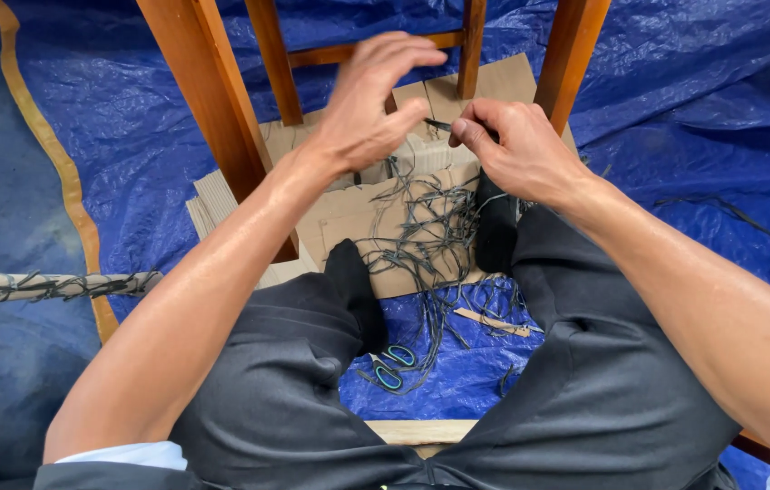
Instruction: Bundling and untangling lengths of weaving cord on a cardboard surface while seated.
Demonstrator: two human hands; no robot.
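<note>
A crinkly blue plastic sheet (131, 118) covered the floor. Both hands pinched one thin dark cord (436, 123) between them: left hand (368, 109) and right hand (512, 145), nearly touching, cord lying sideways.

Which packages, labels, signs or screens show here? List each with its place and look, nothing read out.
No labels, signs or screens show.
Flattened cardboard: plain brown sheets, perhaps opened boxes, on the blue tarp beneath the wooden frame, strewn with dark strand offcuts.
Left hand and right hand: above the cardboard, pinching a thin dark strand between them.
</note>
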